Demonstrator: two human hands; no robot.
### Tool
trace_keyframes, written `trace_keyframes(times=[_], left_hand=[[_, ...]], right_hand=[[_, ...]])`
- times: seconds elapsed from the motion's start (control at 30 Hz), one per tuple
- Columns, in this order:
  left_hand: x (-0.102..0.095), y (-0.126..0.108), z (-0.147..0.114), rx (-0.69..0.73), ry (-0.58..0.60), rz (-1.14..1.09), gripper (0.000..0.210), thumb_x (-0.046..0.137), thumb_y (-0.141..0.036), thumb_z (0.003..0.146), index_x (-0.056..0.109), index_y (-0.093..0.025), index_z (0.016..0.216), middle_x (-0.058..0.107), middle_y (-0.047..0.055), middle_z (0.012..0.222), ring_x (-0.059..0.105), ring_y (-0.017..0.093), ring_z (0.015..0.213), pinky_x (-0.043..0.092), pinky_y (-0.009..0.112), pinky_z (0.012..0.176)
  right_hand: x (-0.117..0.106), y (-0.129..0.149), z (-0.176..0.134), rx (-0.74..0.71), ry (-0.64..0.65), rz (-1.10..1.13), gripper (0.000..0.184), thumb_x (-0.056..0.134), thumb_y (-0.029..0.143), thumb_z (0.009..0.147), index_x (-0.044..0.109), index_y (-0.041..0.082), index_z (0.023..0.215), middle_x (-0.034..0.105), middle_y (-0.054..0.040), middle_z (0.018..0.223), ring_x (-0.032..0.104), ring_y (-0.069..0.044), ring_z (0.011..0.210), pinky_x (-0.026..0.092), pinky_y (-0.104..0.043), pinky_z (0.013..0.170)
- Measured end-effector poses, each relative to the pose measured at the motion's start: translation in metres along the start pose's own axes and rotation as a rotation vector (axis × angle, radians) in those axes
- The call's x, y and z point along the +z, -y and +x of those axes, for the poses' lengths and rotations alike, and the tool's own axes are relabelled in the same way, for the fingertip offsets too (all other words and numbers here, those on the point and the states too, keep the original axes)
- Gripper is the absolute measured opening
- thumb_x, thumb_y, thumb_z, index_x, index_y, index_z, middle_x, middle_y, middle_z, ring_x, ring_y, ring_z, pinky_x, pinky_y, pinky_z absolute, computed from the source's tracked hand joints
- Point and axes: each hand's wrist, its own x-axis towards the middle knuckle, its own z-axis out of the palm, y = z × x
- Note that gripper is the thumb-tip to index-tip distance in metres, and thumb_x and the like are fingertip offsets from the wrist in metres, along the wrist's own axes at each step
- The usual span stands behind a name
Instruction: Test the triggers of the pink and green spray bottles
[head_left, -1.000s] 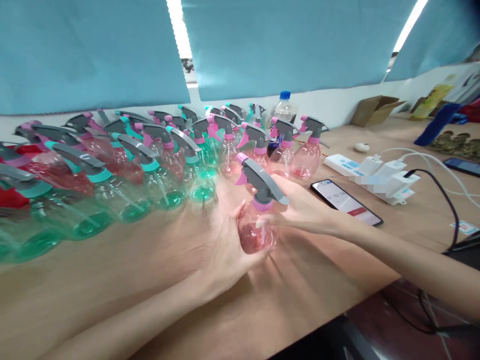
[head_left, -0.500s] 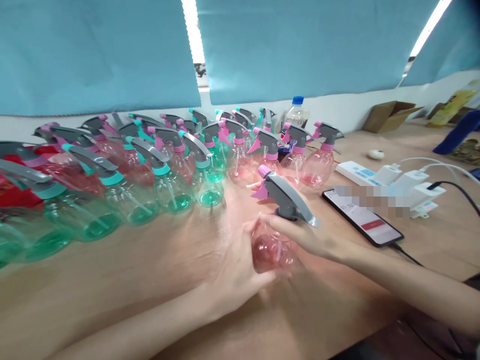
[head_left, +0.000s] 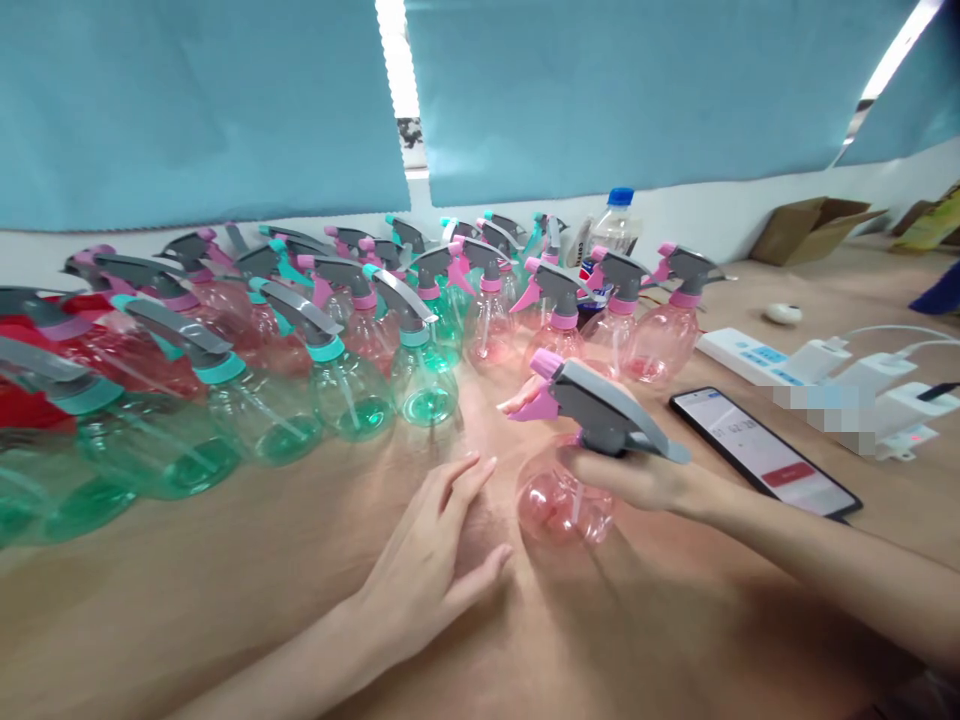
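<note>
A pink see-through spray bottle (head_left: pixel 559 505) with a grey trigger head stands upright on the brown table. My right hand (head_left: pixel 637 480) is wrapped round its neck just below the head, the thumb on the near side and fingertips showing beyond the pink trigger. To the left of that bottle, my left hand (head_left: pixel 427 545) is open, its fingers spread and touching nothing but perhaps the table. Behind my left hand is a green spray bottle (head_left: pixel 425 390) with a turquoise collar. Another pink spray bottle (head_left: pixel 664 335) stands behind my right hand.
Rows of green and pink spray bottles (head_left: pixel 262 415) fill the left and back. A phone (head_left: pixel 765 450) lies right of my right hand, near a white power strip (head_left: pixel 739 350) with chargers. Farther back are a blue-capped bottle (head_left: pixel 616 235) and a cardboard box (head_left: pixel 810 230).
My left hand has let go of the pink spray bottle and moved left, its fingers opening. My right hand keeps its hold. The view has shifted slightly.
</note>
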Motion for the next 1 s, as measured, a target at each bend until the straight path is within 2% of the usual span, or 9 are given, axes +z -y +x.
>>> trace_keyframes(times=[0.13, 0.27, 0.4, 0.6, 0.7, 0.83, 1.0], left_hand=[[0.001, 0.0, -0.001, 0.006, 0.024, 0.025, 0.061, 0.054, -0.03, 0.091, 0.024, -0.023, 0.144, 0.034, 0.013, 0.141, 0.039, 0.028, 0.13, 0.04, 0.048, 0.106], [-0.001, 0.001, -0.002, -0.018, 0.037, 0.046, 0.06, 0.051, -0.027, 0.092, 0.022, -0.023, 0.145, 0.034, 0.013, 0.141, 0.038, 0.027, 0.13, 0.04, 0.048, 0.106], [-0.001, 0.003, -0.003, -0.038, 0.04, 0.063, 0.057, 0.05, -0.026, 0.093, 0.025, -0.023, 0.144, 0.037, 0.013, 0.139, 0.04, 0.027, 0.129, 0.042, 0.048, 0.104], [0.003, 0.006, -0.002, -0.018, 0.036, 0.114, 0.052, 0.051, -0.024, 0.092, 0.032, -0.02, 0.14, 0.042, 0.014, 0.136, 0.044, 0.028, 0.126, 0.044, 0.048, 0.101], [0.004, 0.004, -0.001, 0.004, 0.053, 0.171, 0.046, 0.05, -0.025, 0.092, 0.039, -0.017, 0.136, 0.044, 0.016, 0.136, 0.044, 0.031, 0.126, 0.044, 0.05, 0.1], [0.004, 0.001, 0.0, 0.013, 0.098, 0.23, 0.04, 0.049, -0.027, 0.093, 0.047, -0.016, 0.131, 0.048, 0.016, 0.136, 0.045, 0.032, 0.127, 0.044, 0.051, 0.1], [0.003, 0.001, 0.0, 0.027, 0.116, 0.273, 0.039, 0.049, -0.028, 0.093, 0.051, -0.016, 0.13, 0.049, 0.016, 0.138, 0.045, 0.032, 0.128, 0.044, 0.051, 0.101]], right_hand=[[0.001, -0.006, 0.004, -0.081, -0.058, 0.117, 0.018, 0.042, 0.011, 0.057, 0.034, 0.023, 0.066, 0.034, 0.0068, 0.056, 0.028, -0.008, 0.046, 0.029, -0.024, 0.045], [0.0, -0.007, 0.008, -0.116, -0.042, 0.174, 0.017, 0.043, 0.008, 0.058, 0.037, 0.023, 0.063, 0.033, 0.0076, 0.055, 0.029, -0.008, 0.046, 0.028, -0.023, 0.044], [-0.001, -0.006, 0.01, -0.102, -0.038, 0.182, 0.015, 0.044, 0.008, 0.059, 0.04, 0.022, 0.062, 0.037, 0.0062, 0.059, 0.034, -0.009, 0.05, 0.032, -0.024, 0.048], [-0.001, -0.01, 0.004, -0.022, 0.013, 0.19, 0.022, 0.042, 0.009, 0.058, 0.046, 0.024, 0.074, 0.031, 0.0096, 0.053, 0.025, -0.008, 0.042, 0.026, -0.024, 0.042], [0.001, -0.01, 0.003, 0.003, 0.045, 0.175, 0.032, 0.044, 0.01, 0.06, 0.053, 0.024, 0.087, 0.032, 0.0099, 0.051, 0.028, -0.009, 0.04, 0.032, -0.024, 0.043], [0.003, -0.005, 0.005, 0.04, 0.097, 0.132, 0.041, 0.043, 0.013, 0.066, 0.059, 0.025, 0.102, 0.023, 0.0104, 0.046, 0.03, -0.011, 0.039, 0.04, -0.024, 0.045], [0.005, 0.005, 0.01, 0.032, 0.026, 0.108, 0.041, 0.045, 0.015, 0.067, 0.062, 0.026, 0.103, 0.035, 0.0075, 0.048, 0.055, -0.014, 0.051, 0.054, -0.027, 0.059]])
